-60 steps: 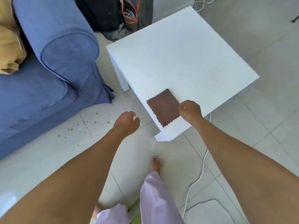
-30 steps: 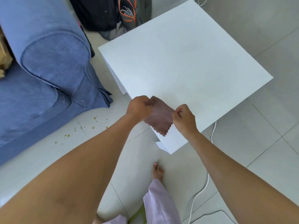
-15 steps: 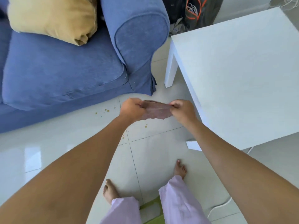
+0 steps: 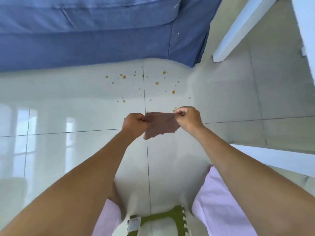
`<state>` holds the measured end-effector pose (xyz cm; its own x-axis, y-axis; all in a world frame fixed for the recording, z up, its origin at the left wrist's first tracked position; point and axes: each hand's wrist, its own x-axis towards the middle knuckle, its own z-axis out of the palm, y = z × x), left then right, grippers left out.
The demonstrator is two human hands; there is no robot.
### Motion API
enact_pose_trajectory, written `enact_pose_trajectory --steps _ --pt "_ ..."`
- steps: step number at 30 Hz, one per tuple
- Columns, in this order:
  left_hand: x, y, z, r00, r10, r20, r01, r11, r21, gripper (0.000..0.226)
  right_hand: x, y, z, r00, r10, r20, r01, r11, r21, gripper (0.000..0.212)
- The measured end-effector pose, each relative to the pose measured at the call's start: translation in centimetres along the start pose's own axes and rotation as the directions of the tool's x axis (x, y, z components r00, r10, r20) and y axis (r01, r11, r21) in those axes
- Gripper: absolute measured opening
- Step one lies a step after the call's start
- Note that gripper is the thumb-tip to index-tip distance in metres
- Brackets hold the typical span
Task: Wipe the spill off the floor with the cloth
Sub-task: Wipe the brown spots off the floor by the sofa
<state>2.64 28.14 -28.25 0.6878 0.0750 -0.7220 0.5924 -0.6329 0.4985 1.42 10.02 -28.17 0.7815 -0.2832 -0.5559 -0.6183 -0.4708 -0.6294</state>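
Observation:
A brown cloth (image 4: 160, 124) hangs stretched between both hands above the pale tiled floor. My left hand (image 4: 135, 124) pinches its left top corner and my right hand (image 4: 187, 118) pinches its right top corner. The spill (image 4: 146, 84) is a scatter of small yellowish-brown drops on the tiles, just beyond the cloth and in front of the sofa. One drop shows right beside my right hand's knuckles.
A blue sofa (image 4: 95, 38) runs along the far side of the floor. A white table leg (image 4: 237, 34) stands at the upper right, with the table's edge (image 4: 305, 31) at the far right. My legs in lilac trousers (image 4: 219, 203) and a green mat (image 4: 160, 220) are below.
The cloth came off the white table, held by both hands. The view swung left and dropped much closer to the floor, so the spill now lies straight ahead of the cloth.

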Motion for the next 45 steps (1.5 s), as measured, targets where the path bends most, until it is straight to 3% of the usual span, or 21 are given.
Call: enact_pose_trajectory --steps 9,13,16,18,20,23,25,27,31,36,41,43,45 --pt "8.7 -8.3 6.1 0.997 -0.077 -0.03 0.075 0.995 -0.06 0.016 7.1 8.5 8.9 0.996 0.064 0.057 -0.057 0.992 -0.11 0.021" --pt "12.3 -9.6 7.3 0.994 0.009 -0.113 -0.005 1.0 0.031 0.011 10.1 10.7 11.0 0.999 -0.002 0.033 0.008 0.986 -0.165 0.018" --pt "14.7 -10.6 7.5 0.979 0.124 -0.161 -0.107 0.988 0.107 0.008 11.6 11.5 12.5 0.991 -0.135 -0.011 0.126 0.95 -0.285 0.016" --pt "15.9 -11.5 7.2 0.937 0.261 -0.234 -0.216 0.955 0.201 0.017 11.8 12.4 13.8 0.938 -0.325 -0.122 0.233 0.85 -0.473 0.025" --pt "16.7 -12.7 6.6 0.834 0.41 -0.37 -0.305 0.9 0.31 0.027 11.7 13.1 15.3 0.833 -0.529 -0.162 0.333 0.713 -0.617 0.039" --pt "17.8 -14.9 5.3 0.686 0.507 -0.522 -0.28 0.846 0.454 0.036 11.5 14.0 17.3 0.666 -0.743 0.061 0.583 0.468 -0.664 0.049" --pt "18.4 -17.0 4.6 0.697 0.477 -0.536 -0.206 0.848 0.487 0.045 11.6 15.0 18.4 0.585 -0.769 0.259 0.687 0.3 -0.662 0.049" --pt "18.8 -19.0 4.2 0.763 0.404 -0.505 -0.122 0.857 0.5 0.056 11.6 16.4 18.6 0.602 -0.701 0.382 0.706 0.244 -0.665 0.047" --pt "20.0 -22.0 4.3 0.839 0.226 -0.495 0.03 0.889 0.457 0.065 11.9 20.2 16.8 0.696 -0.581 0.421 0.648 0.257 -0.717 0.052" --pt "20.9 -23.1 4.7 0.795 0.252 -0.552 0.03 0.892 0.452 0.068 15.0 20.2 13.3 0.872 -0.476 0.115 0.374 0.496 -0.784 0.055" --pt "21.1 -23.0 4.9 0.786 0.248 -0.567 0.047 0.889 0.455 0.068 21.3 13.1 13.8 0.958 -0.268 -0.107 0.127 0.725 -0.677 0.053" --pt "21.1 -22.8 4.9 0.789 0.247 -0.563 0.05 0.887 0.459 0.069 21.8 10.8 16.5 0.952 -0.296 -0.077 0.175 0.733 -0.657 0.052" --pt "21.0 -22.7 4.8 0.789 0.24 -0.566 0.057 0.888 0.456 0.069 20.1 10.1 20.1 0.902 -0.431 0.003 0.315 0.655 -0.687 0.052"
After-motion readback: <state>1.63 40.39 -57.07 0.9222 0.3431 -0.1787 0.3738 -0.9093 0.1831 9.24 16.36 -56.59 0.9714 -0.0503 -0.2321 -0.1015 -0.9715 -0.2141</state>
